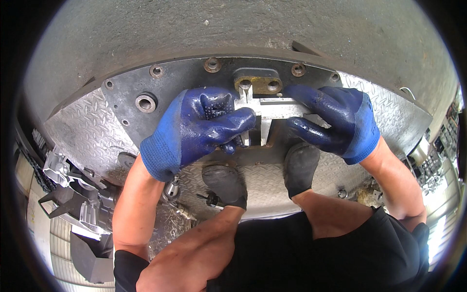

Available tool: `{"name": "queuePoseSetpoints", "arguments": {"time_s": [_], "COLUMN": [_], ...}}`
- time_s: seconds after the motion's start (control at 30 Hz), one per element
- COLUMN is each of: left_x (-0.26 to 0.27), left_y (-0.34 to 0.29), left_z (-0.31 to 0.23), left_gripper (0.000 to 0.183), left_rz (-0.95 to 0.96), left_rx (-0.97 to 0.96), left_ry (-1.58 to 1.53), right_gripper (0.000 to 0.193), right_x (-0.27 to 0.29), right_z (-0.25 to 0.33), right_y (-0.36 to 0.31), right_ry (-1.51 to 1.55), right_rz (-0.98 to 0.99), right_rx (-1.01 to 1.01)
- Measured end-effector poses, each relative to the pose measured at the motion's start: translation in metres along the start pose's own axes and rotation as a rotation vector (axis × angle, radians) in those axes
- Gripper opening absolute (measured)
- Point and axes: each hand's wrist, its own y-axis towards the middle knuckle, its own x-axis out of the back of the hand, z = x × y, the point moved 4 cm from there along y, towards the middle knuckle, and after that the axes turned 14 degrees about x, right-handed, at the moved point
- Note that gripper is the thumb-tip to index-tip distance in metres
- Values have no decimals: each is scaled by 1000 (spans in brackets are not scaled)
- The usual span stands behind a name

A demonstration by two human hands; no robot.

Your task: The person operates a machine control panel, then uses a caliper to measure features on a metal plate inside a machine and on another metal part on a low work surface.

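Both my hands wear blue coated gloves. My left hand (206,119) is closed on the jaw end of a silver vernier caliper (275,111), its thumb lying along the metal. My right hand (335,119) pinches the caliper's beam between thumb and fingers. The caliper lies level across the view, its larger jaws pointing toward me and its small jaws up by a yellowish lug with two holes (261,86). Beneath it is a dark steel plate (187,73); whether the caliper touches the lug I cannot tell.
Rusty rings (212,64) sit around holes along the plate's far edge, and a short tube (145,102) stands at its left. My shoes (226,182) rest on tread plate (262,187). Metal castings (73,180) and shavings (168,228) lie at the left. Concrete floor (243,24) stretches beyond.
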Motion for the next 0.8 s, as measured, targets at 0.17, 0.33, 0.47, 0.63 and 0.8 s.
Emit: {"name": "queuePoseSetpoints", "arguments": {"time_s": [0.17,0.33,0.47,0.63,0.8], "left_x": [0,1,1,0,1], "left_y": [0,1,1,-1,-1], "left_z": [-1,0,-1,-1,-2], "left_gripper": [22,22,22,24,23], "left_rz": [5,8,8,18,19], "left_rx": [6,4,0,17,10], "left_ry": [-4,22,28,-7,20], "right_gripper": [50,49,50,50,49], "right_x": [-1,-1,0,-2,-3], "right_z": [-1,-1,1,-1,-1], "right_y": [0,0,1,-1,-1], "right_ry": [6,-7,12,-3,2], "right_rz": [6,-16,6,-36,-39], "right_rx": [-13,3,-13,13,12]}}
